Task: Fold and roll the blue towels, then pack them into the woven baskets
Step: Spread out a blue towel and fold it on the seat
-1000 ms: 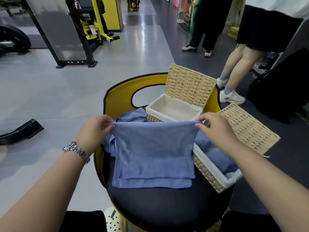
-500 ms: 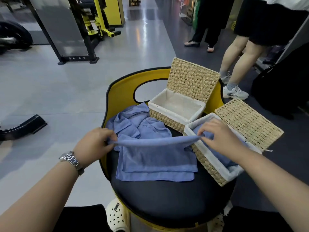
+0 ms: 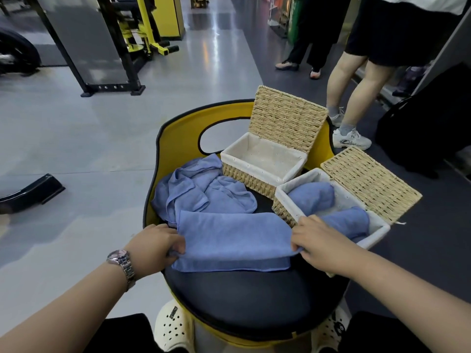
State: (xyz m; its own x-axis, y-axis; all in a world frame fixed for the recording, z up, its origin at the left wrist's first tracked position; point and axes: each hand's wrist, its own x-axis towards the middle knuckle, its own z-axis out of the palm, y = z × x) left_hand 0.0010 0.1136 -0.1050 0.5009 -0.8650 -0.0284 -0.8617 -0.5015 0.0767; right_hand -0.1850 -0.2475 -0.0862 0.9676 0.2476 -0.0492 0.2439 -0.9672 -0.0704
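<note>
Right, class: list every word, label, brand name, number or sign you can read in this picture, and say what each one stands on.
No text can be read for certain.
White sneaker: dark script logo on its side, too blurred to read.
Cream clog: small dark tag on its strap, too small to read.
Wristwatch: dial shows no readable figures.
Woven baskets and blue towels: no labels visible.
</note>
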